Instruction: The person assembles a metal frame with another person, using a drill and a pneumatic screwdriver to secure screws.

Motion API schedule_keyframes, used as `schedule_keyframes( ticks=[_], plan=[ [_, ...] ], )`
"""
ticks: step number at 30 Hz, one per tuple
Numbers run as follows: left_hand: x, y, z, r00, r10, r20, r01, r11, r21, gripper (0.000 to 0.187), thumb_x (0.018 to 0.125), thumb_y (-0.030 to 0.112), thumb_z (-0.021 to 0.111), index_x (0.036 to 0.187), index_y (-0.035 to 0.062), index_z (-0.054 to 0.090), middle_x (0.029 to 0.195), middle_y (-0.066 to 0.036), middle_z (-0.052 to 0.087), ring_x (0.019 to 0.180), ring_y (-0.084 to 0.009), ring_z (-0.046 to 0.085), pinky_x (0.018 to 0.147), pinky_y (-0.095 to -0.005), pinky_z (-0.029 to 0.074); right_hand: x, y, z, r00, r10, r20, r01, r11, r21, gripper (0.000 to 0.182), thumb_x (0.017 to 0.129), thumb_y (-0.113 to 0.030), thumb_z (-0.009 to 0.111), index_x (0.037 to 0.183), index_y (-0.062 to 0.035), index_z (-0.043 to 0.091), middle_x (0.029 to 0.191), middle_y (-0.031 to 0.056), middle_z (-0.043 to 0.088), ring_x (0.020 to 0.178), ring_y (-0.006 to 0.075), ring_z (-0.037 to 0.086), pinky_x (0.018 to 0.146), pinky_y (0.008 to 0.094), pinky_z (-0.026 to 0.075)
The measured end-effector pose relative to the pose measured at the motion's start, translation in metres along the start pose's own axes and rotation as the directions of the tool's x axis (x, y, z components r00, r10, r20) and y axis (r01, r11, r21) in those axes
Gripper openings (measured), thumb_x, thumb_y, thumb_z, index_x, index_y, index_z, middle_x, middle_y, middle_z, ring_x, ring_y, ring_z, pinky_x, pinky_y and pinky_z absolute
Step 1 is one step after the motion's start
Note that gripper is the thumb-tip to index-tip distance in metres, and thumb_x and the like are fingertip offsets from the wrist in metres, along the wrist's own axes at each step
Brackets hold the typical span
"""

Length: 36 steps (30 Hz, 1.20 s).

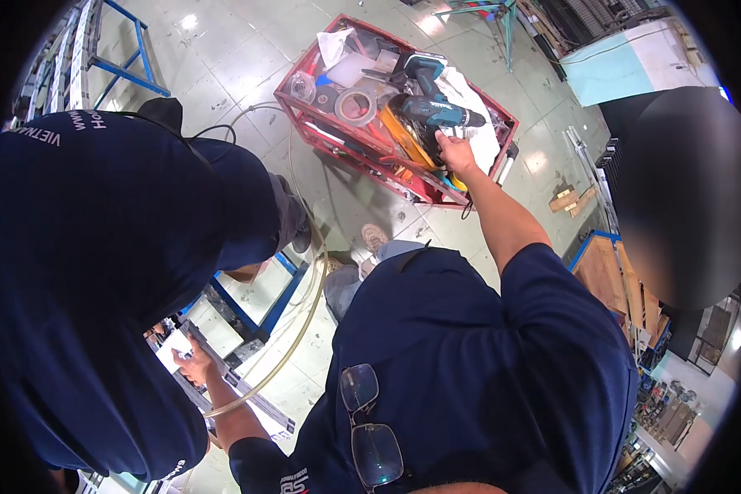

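Observation:
My right hand (457, 155) reaches over a red tool cart (346, 152), its bent fingers against the side of a teal and black cordless drill (435, 110). Part of the grip is hidden behind the drill. A white cloth (477, 123) and a roll of tape (356, 106) lie among the tools around it. Down at the left, my left hand (193, 362) has its fingers apart beside a pale, flat-faced piece (173, 347) and grey profiles, close to a co-worker's navy shirt.
A co-worker (123, 239) bends over at my left. A yellowish hose (292, 346) curves across the tiled floor between us. Another person (687, 198) is at the right. Blue metal frames (128, 70) stand at upper left, and wood scraps (570, 200) lie right of the cart.

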<state>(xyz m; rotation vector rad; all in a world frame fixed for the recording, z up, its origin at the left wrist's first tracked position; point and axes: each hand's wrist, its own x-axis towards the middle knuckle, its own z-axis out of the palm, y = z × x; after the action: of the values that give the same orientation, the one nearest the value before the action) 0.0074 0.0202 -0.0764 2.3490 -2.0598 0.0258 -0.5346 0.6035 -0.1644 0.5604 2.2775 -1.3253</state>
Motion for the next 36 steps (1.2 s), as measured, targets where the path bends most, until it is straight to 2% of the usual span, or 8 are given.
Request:
schedule_keyframes(
  ticks=[4,10,14,21,23,28,32,36],
  plan=[
    [-0.001,0.001,-0.001,0.999,-0.010,0.035,0.010,1.000,-0.004,0.100,0.072,0.090,0.059,0.155,0.0375,0.037,0.148,-0.022,0.048,0.136,-0.0411,0.046,0.110,-0.0597,0.031,-0.025,-0.007,0.000,0.996,-0.020,0.086,0.015,0.999,0.051,0.051,0.095,-0.052,0.068,0.080,-0.0032,0.068,0.071,0.0055,0.064,0.062,0.0140,0.055,0.063,0.0316,0.047],
    [0.000,0.003,-0.001,1.000,-0.016,-0.007,0.016,1.000,0.014,0.099,0.072,0.090,0.060,0.153,0.0373,0.040,0.140,-0.020,0.055,0.129,-0.0419,0.052,0.106,-0.0586,0.036,-0.065,-0.014,0.007,0.957,-0.253,0.140,0.288,0.883,-0.370,0.055,0.094,-0.054,0.064,0.089,0.0006,0.072,0.081,0.0202,0.070,0.077,0.0312,0.068,0.075,0.0435,0.052],
    [0.007,-0.002,0.004,1.000,0.025,0.001,-0.025,0.995,0.100,0.101,0.072,0.091,0.060,0.153,0.0343,0.042,0.136,-0.024,0.060,0.124,-0.0444,0.059,0.103,-0.0612,0.044,-0.094,-0.012,0.012,0.907,-0.333,0.257,0.414,0.812,-0.411,0.054,0.097,-0.051,0.064,0.086,0.0014,0.070,0.078,0.0198,0.068,0.072,0.0288,0.065,0.072,0.0424,0.051],
    [0.019,-0.004,-0.008,0.997,0.079,-0.009,-0.078,0.995,0.065,0.097,0.073,0.084,0.064,0.152,0.0297,0.046,0.133,-0.024,0.059,0.125,-0.0437,0.055,0.106,-0.0588,0.040,-0.210,-0.013,-0.021,0.872,-0.353,0.338,0.428,0.886,-0.178,0.037,0.105,-0.035,0.055,0.085,-0.0052,0.062,0.071,0.0000,0.055,0.066,0.0100,0.055,0.061,0.0294,0.045],
    [0.008,-0.001,-0.012,0.999,0.032,0.018,-0.033,0.999,0.041,0.096,0.074,0.082,0.065,0.152,0.0302,0.046,0.133,-0.023,0.058,0.125,-0.0429,0.054,0.107,-0.0580,0.038,-0.223,-0.007,-0.030,0.806,-0.414,0.422,0.476,0.878,-0.049,0.013,0.100,-0.017,0.063,0.102,-0.0076,0.054,0.072,0.0002,0.055,0.065,0.0095,0.056,0.058,0.0264,0.046],
    [-0.020,-0.004,-0.014,0.998,-0.029,0.049,0.032,0.996,-0.078,0.092,0.075,0.077,0.067,0.152,0.0313,0.046,0.131,-0.020,0.055,0.125,-0.0410,0.050,0.108,-0.0560,0.034,-0.222,-0.028,0.010,0.851,-0.282,0.442,0.382,0.911,-0.155,0.023,0.091,-0.003,0.070,0.110,-0.0070,0.059,0.077,0.0018,0.060,0.066,0.0132,0.060,0.059,0.0263,0.048],
    [-0.022,0.002,-0.018,0.997,-0.007,0.083,0.020,0.986,-0.167,0.090,0.075,0.074,0.069,0.152,0.0322,0.046,0.130,-0.018,0.053,0.124,-0.0395,0.048,0.109,-0.0544,0.030,-0.206,0.013,0.006,0.605,-0.429,0.671,0.781,0.483,-0.396,0.013,0.090,-0.008,0.070,0.101,-0.0022,0.067,0.078,0.0045,0.064,0.061,0.0120,0.058,0.060,0.0290,0.050],
    [-0.023,0.004,-0.025,0.996,-0.027,0.089,0.049,0.967,-0.251,0.099,0.073,0.071,0.073,0.154,0.0247,0.041,0.131,-0.018,0.053,0.126,-0.0388,0.046,0.110,-0.0536,0.029,-0.216,0.027,-0.016,0.514,-0.241,0.823,0.738,0.614,-0.281,0.019,0.089,-0.013,0.076,0.103,-0.0031,0.069,0.081,0.0053,0.068,0.070,0.0119,0.062,0.068,0.0295,0.051]
  ],
)
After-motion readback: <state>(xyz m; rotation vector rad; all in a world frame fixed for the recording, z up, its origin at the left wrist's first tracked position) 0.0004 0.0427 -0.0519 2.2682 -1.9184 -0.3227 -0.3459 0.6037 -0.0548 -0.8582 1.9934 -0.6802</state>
